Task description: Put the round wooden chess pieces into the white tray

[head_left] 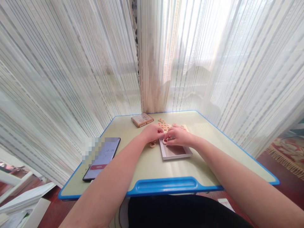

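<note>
Over the far left corner of an open white box tray (pixel 177 156), my right hand (pixel 177 136) has its fingers closed round a round wooden piece (pixel 164 142). My left hand (pixel 154 132) is just left of it, fingers bent down and together near the tray's corner; what they hold, if anything, is hidden. Several round pieces with red or dark characters (pixel 164 127) lie beyond both hands. One more piece (pixel 152 144) rests on the table left of the tray, below my left hand.
A patterned box lid (pixel 142 120) lies at the table's back left. A phone (pixel 102 163) rests near the left edge. The pale table (pixel 152 172) has a blue rim and front groove. Striped curtains (pixel 106 63) hang behind it.
</note>
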Available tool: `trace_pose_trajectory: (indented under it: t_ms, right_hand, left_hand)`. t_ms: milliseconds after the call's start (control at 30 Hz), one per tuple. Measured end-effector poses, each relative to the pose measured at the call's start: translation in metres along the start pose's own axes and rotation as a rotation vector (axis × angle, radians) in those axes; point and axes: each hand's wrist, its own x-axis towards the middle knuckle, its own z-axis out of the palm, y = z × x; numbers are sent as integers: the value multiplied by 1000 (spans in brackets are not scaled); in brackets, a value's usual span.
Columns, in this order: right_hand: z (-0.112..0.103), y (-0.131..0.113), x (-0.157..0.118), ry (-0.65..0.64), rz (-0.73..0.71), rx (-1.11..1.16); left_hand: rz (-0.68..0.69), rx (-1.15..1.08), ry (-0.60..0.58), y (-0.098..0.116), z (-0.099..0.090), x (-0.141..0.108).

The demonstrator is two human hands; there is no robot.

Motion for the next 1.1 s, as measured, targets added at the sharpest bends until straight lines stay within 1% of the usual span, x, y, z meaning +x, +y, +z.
trace_pose_trajectory:
  t_ms: [200, 333, 433, 533, 633, 800, 1000, 1100]
  right_hand:
    - [0, 0, -1, 11, 30, -19]
    - [6, 4, 2, 73, 2, -45]
    - [11, 7, 5, 125, -31, -48]
    - [13, 8, 6, 148, -11, -67]
    - [13, 9, 7, 149, 9, -93]
    - [17, 12, 8, 150, -21, -119]
    - [19, 10, 8, 160, -21, -104]
    - [17, 6, 8, 155, -14, -97]
  left_hand:
    - [-47, 0, -1, -2, 0, -1]
    - [-58, -21, -2, -3, 1, 0]
    - [-41, -9, -4, -3, 1, 1]
    - [-13, 24, 7, -3, 0, 1]
    - [-14, 39, 20, -3, 0, 0]
    - [-35, 18, 19, -2, 0, 0]
    - [-59, -34, 6, -2, 0, 1]
    - [-77, -55, 44, -2, 2, 1]
